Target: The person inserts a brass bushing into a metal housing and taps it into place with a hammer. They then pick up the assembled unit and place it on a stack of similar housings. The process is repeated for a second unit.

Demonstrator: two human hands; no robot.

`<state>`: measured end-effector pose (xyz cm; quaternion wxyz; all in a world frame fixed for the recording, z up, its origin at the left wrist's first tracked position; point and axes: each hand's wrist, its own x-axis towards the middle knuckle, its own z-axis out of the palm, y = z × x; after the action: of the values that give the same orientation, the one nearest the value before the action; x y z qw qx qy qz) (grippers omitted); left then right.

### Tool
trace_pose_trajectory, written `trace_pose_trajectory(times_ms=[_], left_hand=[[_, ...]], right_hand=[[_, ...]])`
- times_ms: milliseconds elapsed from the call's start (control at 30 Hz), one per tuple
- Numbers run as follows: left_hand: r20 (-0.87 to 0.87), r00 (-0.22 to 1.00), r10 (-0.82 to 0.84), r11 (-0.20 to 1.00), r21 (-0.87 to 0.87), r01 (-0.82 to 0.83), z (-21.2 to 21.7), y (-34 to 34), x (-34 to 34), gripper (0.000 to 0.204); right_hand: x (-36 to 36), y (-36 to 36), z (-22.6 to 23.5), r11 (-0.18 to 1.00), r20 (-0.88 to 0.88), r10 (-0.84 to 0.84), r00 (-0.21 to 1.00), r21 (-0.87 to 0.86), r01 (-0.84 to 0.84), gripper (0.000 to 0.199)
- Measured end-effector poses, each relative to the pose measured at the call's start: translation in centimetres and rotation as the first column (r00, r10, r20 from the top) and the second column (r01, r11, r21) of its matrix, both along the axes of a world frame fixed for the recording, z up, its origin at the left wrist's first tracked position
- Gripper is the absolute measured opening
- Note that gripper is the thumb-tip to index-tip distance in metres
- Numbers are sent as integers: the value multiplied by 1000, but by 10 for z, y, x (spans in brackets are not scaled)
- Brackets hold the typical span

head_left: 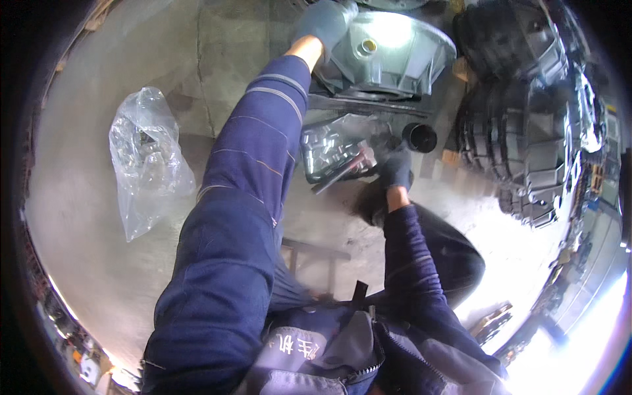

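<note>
My left hand [324,26], in a grey glove, is stretched far forward against the left rim of a large grey metal housing [388,56]. Its fingers are blurred, so their grip does not show. My right hand [396,170], in a dark glove, is low at the right end of a clear plastic bag [319,141] of shiny metal parts. The fingers there are hidden by the hand and blur. A hammer-like tool [341,175] with a reddish head lies across the bag's near side, close to this hand. Beyond the hand stands a black round cup-like part [419,137].
Another clear plastic bag [148,158] lies on the concrete floor at the left. Dark ribbed housings [513,128] are stacked along the right. A low metal frame [316,250] is near my legs.
</note>
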<state>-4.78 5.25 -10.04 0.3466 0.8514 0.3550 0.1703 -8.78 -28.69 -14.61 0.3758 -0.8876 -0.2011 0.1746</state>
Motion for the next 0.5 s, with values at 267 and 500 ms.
trace_pose_trajectory(times_ms=[267,500], left_hand=[[66,997,50,999,-1,-51,-43,10,22,61],[-47,996,82,997,15,-82,0,1,-4,63]], right_hand=[[-102,-69,-167,909,-578,-395,714,-360,210,46],[-104,-34,-185,930,-509,-336,792,-310,195,39]])
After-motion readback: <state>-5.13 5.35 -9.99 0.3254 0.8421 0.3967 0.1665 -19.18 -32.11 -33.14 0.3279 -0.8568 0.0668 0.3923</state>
